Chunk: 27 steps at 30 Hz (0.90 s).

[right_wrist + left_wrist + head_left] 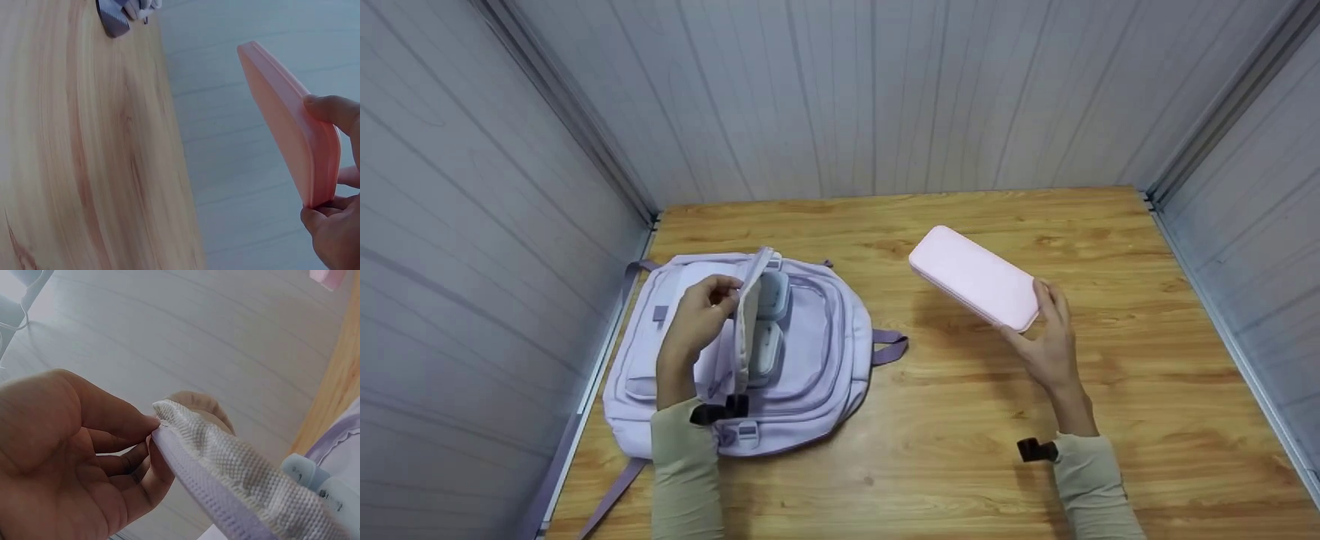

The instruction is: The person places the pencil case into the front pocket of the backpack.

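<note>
A lilac backpack [851,360] lies on the table at the left, its front pocket opened. My left hand [697,315] pinches the edge of the pocket's flap [214,478] between thumb and fingertips, lifting it upright. Inside the pocket, two pale blue lidded boxes [772,296] sit one behind the other, partly hidden by the flap. On the right, my right hand [1050,349] grips the near end of a pink pencil case [975,277], thumb and fingers on opposite edges. The case is held tilted above the table, and its thin side shows in the right wrist view.
The wooden table [945,465] is enclosed by pale panel walls [870,97] at the back and both sides. A purple strap [615,495] trails off the backpack at the near left, and a carry loop [891,348] sticks out toward the middle.
</note>
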Motion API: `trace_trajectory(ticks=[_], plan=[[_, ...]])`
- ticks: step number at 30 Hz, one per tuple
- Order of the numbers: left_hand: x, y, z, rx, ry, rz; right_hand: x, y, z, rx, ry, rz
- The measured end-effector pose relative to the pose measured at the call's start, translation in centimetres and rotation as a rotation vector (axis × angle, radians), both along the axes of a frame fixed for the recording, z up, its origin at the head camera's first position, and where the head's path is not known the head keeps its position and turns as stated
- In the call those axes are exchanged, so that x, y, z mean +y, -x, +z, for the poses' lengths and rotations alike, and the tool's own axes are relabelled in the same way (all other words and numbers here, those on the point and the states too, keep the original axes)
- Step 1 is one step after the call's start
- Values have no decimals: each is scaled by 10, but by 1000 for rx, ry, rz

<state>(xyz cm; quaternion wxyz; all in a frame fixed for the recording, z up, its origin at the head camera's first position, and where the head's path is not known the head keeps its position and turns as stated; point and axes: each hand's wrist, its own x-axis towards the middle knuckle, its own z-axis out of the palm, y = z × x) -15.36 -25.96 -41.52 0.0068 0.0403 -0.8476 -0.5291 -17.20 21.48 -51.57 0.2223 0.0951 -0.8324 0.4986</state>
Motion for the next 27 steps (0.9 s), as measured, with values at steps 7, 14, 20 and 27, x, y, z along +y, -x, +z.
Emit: trace_trajectory(ticks=[7,14,20,27], plan=[[-1,-1,0,-2,10,-13,-26,4,-2,-12,-1,67],[-1,-2,2,-14,13,-7,-50,2,-2,-59,-13,146],[0,0,1,-6,8,1,-70,0,-2,-56,-31,205],[-1,0,-1,-4,2,-21,-94,-2,-3,-21,-54,265]])
